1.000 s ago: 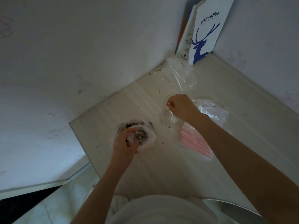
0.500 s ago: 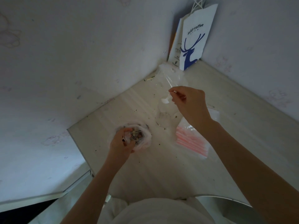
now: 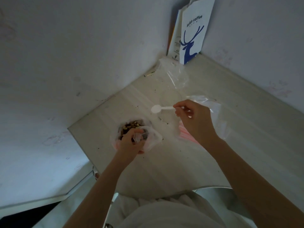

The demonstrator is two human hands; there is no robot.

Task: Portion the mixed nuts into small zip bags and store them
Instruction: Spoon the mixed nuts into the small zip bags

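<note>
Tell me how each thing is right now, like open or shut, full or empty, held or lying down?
bag of mixed nuts, open, nuts inside, left hand grips its rim.
white plastic spoon, above the table, bowl looks empty, pinched by right hand.
small zip bags, flat in a stack.
clear plastic bag, lying crumpled.
luckin coffee paper bag, standing upright.

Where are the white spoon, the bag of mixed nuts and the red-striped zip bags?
white spoon (image 3: 156,109), head view, on its bowl.
bag of mixed nuts (image 3: 130,126), head view, on the exposed nuts at its open mouth.
red-striped zip bags (image 3: 184,134), head view, on the stacked red seals.
</note>
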